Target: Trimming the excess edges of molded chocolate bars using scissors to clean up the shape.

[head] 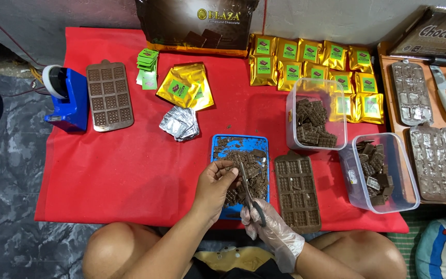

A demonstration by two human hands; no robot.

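Head view: over a blue tray (222, 142) of scraps, the bare left hand (217, 182) pinches a chocolate bar (229, 166) while the gloved right hand (264, 219) grips scissors (248, 194). Two tubs (316, 113) hold bars; gold packets (311, 62) lie filled; one mould (298, 191) waits full.
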